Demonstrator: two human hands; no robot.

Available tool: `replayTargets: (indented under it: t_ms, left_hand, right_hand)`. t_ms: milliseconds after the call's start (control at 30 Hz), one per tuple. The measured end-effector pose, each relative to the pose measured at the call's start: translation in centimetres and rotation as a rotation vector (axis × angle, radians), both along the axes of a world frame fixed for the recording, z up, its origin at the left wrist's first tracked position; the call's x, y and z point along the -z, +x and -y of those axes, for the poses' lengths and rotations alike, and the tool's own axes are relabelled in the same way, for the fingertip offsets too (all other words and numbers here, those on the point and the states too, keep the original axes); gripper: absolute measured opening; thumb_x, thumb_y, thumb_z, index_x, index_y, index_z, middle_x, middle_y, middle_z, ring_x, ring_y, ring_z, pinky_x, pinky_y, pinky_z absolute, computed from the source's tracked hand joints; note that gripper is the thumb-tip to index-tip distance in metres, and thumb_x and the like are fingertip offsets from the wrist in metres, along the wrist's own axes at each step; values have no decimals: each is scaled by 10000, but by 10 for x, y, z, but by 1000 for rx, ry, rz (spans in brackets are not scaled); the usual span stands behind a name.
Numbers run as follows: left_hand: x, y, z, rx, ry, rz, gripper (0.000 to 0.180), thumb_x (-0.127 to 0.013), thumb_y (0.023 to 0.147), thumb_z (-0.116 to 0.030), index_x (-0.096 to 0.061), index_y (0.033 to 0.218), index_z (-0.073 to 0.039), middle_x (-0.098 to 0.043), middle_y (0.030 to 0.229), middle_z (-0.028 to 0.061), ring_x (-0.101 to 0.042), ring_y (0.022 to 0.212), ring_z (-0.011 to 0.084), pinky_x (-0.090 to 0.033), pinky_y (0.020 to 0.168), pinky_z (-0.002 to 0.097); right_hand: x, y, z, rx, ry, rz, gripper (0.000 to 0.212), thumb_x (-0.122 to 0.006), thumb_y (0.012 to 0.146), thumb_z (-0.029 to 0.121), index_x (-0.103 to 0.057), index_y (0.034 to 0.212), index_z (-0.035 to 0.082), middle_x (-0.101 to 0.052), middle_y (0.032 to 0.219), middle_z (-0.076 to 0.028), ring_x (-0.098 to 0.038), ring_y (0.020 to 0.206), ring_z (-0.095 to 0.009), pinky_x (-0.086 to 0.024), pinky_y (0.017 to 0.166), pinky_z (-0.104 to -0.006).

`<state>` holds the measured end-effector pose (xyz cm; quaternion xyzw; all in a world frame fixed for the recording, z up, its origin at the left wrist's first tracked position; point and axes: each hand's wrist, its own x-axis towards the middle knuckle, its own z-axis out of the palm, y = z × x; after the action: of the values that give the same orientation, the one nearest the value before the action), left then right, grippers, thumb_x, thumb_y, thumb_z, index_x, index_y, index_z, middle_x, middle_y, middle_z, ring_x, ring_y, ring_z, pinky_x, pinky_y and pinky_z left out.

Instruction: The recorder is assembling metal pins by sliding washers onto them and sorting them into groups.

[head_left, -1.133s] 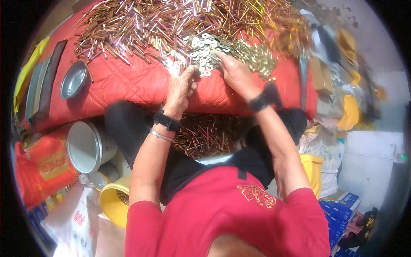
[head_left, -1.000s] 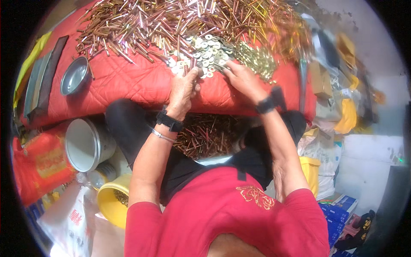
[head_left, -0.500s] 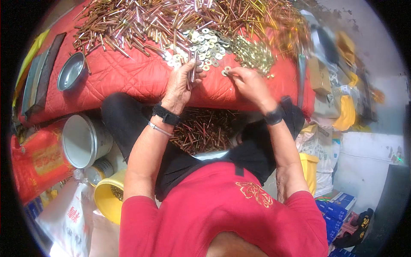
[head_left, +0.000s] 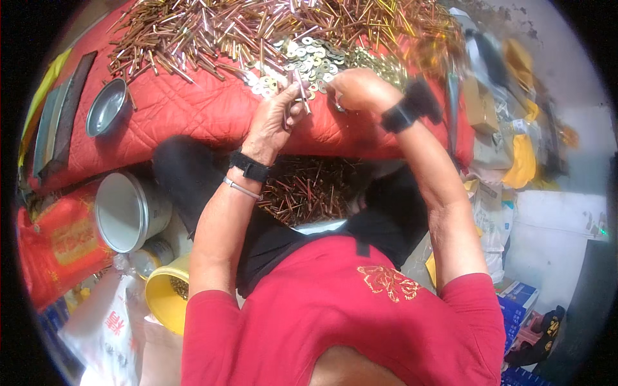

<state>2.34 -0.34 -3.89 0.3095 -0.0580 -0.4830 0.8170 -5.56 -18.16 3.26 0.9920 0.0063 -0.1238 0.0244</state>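
Several slim coppery metal rods (head_left: 304, 101) stick up out of my left hand (head_left: 273, 122), whose fingers are wrapped round them at the front of the red quilted cover (head_left: 193, 116). Just right of it, my right hand (head_left: 364, 90) is bent down toward the cloth with its fingers drawn together. A small shiny bit shows at those fingertips, too small to name. Beyond both hands lies a pile of flat round washers (head_left: 313, 56). Small brass-coloured pieces (head_left: 380, 62) are heaped behind my right hand, which partly hides them.
A large heap of coppery rods (head_left: 219, 32) covers the far side. A metal bowl (head_left: 108, 106) sits at the left. More rods (head_left: 302, 196) lie below the cover's front edge, between my legs. A lidded pail (head_left: 122, 212) and a yellow bucket (head_left: 166, 296) stand at lower left.
My right hand has moved up and left toward the washers and turned its fingertips downward; a washer showed at them before. My left hand has tilted its rods slightly, still holding them.
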Motion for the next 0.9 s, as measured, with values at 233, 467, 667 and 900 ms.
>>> replayTargets:
  t_ms: [233, 467, 667, 900]
  left_hand:
    - [-18, -5, -1, 172, 100, 50, 254, -564, 926, -198, -607, 1037, 25, -425, 578, -71, -298, 410, 15, -215, 356, 171]
    - [-23, -8, -8, 308, 65, 222, 193, -616, 879, -190, -647, 884, 1, -396, 555, -92, -293, 423, 0, -199, 376, 174]
    - [-25, -8, -5, 319, 66, 195, 192, -620, 875, -187, -646, 867, 3, -385, 547, -92, -290, 419, 3, -200, 379, 177]
    - [-23, -2, -8, 390, 114, 306, 188, -639, 840, -199, -657, 848, -12, -404, 556, -86, -292, 419, 10, -201, 387, 188]
  right_hand:
    - [7, -57, -4, 213, 494, 324, 159, -587, 859, 124, -642, 999, 74, -675, 855, -101, -646, 775, -236, -504, 675, -353]
    - [-3, -69, -23, 453, 1259, 573, 173, -606, 911, 111, -662, 1061, 46, -642, 858, 13, -544, 693, -41, -461, 623, -202]
    - [-6, -74, -18, 448, 1271, 612, 167, -607, 907, 105, -674, 1049, 48, -631, 840, 21, -531, 684, -41, -448, 611, -200]
    - [-7, -79, -15, 409, 1234, 410, 169, -615, 882, 86, -675, 1032, 36, -630, 826, 24, -540, 714, -44, -449, 627, -207]
